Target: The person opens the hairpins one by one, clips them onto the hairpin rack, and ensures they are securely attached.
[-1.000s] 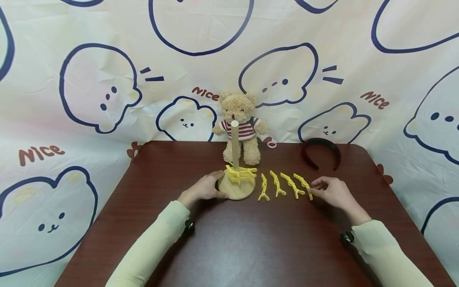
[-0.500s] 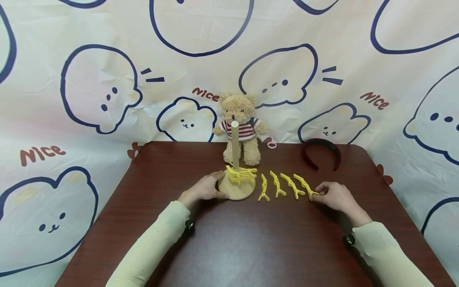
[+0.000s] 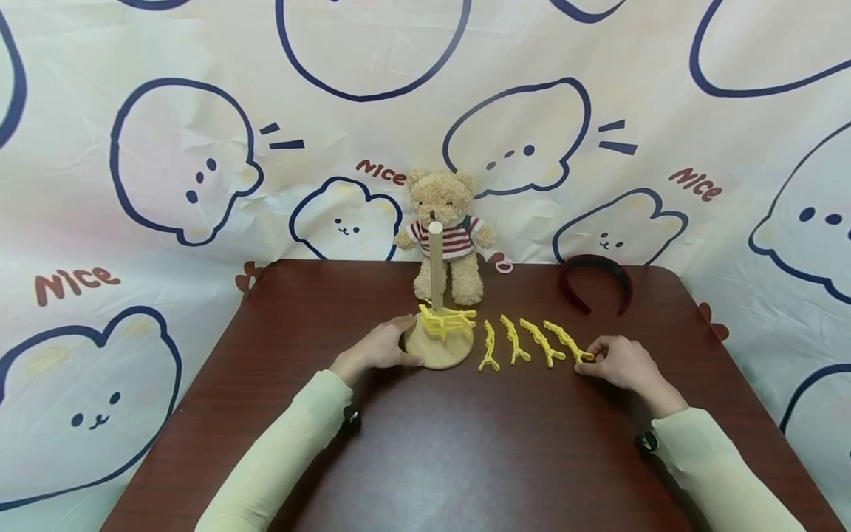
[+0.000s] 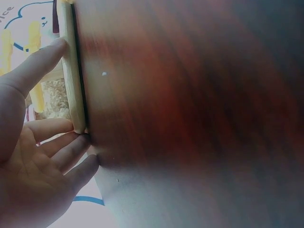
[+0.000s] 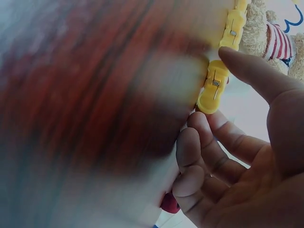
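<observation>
A wooden stand has a round base (image 3: 435, 355) and an upright post (image 3: 436, 270). Several yellow clothespins (image 3: 444, 323) are gathered around the foot of the post. My left hand (image 3: 382, 346) holds the left edge of the base; in the left wrist view, thumb and fingers (image 4: 61, 152) meet the disc's rim (image 4: 75, 90). To the right, several yellow clothespins lie in a row with handles toward me. My right hand (image 3: 621, 362) pinches the handle end of the rightmost clothespin (image 3: 565, 340). Its spring shows on the clothespin (image 5: 213, 85) between thumb and fingers in the right wrist view.
Behind the stand, a teddy bear (image 3: 444, 236) in a striped shirt is propped against the patterned cloth (image 3: 359, 148). A dark red headband (image 3: 595, 262) and a small pink ring (image 3: 504, 267) lie near the back edge of the brown table (image 3: 425, 451).
My right hand has moved slightly down, and its fingers have closed on the handles of the rightmost clothespin. The left hand and the stand have stayed in place.
</observation>
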A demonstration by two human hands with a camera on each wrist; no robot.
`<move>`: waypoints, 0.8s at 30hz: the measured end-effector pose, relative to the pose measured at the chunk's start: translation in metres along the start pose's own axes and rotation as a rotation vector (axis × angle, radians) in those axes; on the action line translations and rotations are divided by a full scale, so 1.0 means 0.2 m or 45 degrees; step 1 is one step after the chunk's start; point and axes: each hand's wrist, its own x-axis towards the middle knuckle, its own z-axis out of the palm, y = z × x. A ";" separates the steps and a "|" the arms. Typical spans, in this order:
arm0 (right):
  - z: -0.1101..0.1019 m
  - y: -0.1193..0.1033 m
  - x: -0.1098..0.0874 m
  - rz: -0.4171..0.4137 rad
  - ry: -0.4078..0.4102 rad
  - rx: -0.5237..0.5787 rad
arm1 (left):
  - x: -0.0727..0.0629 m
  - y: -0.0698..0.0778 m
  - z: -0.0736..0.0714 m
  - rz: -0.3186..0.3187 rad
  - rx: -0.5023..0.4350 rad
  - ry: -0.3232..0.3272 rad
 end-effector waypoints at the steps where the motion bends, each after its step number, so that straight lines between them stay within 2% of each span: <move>1: 0.00 0.00 0.00 -0.002 0.003 -0.001 | 0.00 0.00 0.00 0.002 0.000 0.000; 9: -0.01 0.01 0.01 -0.026 0.042 0.025 | 0.01 0.00 0.00 0.005 0.006 0.000; 24: -0.06 0.00 0.01 -0.102 0.290 0.050 | 0.00 0.00 0.00 -0.013 0.011 0.013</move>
